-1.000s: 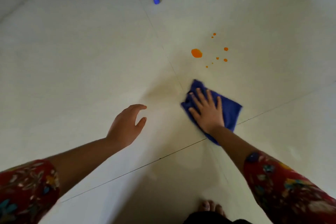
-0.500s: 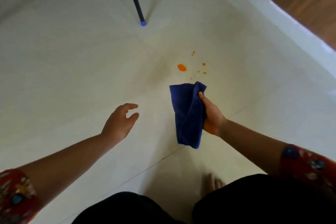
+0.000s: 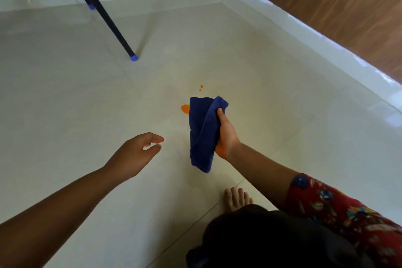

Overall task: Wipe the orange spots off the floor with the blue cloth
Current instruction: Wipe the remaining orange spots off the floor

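Lifting the cloth off the floor with the spots unwiped

Nearest the camera, a bare foot is planted on the floor beside a dark-clothed knee.

A second ago the right hand pressed the blue cloth flat on the tiles, just short of the stain. Now the cloth is off the floor and hangs loosely folded, pinched near its top edge between thumb and curled fingers. The view has also risen and pulled back.

The left hand hovers beside it as before. Its fingers are relaxed, slightly curled and holding nothing.

The orange spots are untouched. The large blot shows at the cloth's left edge and two small dots sit just beyond. Others may be hidden behind the hanging cloth. In my judgement the wipe has paused, perhaps to refold, and the cleaning itself has not begun.

There is plenty of room. Bare tile lies all round the stain, a black pole lands well to the far left, and the raised white edge and wood-panelled wall stand well apart to the right and behind.
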The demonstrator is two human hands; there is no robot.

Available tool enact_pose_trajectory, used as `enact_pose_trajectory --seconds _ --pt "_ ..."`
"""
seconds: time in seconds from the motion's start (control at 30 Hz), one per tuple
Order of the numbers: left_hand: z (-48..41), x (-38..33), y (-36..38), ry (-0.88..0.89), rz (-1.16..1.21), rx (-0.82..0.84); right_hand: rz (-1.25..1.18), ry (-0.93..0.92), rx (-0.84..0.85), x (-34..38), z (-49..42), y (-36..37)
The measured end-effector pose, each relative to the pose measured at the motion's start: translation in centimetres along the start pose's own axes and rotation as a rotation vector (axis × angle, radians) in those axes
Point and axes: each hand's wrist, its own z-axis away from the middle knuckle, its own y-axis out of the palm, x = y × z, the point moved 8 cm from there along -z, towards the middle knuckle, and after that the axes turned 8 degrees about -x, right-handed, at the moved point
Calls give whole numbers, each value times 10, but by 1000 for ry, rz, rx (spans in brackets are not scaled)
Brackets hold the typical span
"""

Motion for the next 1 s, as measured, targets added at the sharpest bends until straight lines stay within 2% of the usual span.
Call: enact_pose_trajectory --seconds 0.13,0.23,0.53,0.6,0.7,0.73,0.8,0.93,1.0 --pt "-39 -7 36 -31 -10 52 175 -83 -64 23 -43 -36" --pt "-63 -7 61 -79 -21 65 342 -224 -56 52 -63 -58" --pt "-102 -19 111 -140 -56 -43 616 -546 -168 122 -107 -107" --pt "-103 -17 116 -144 -149 -75 837 -587 -110 117 -124 -103" --pt "-101 -18 119 -40 -401 -103 1559 -526 -6 74 -158 -100" --pt "-100 -17 121 -11 -473 -101 1651 -505 -31 66 -165 -105" --pt "-99 -12 121 6 -529 -109 1622 -485 -119 60 -174 -111" --pt "-103 1 112 3 -558 -141 1404 -354 -303 46 -194 -107" --pt "-108 10 107 -36 -551 -143 1446 -332 -328 25 -195 -102"
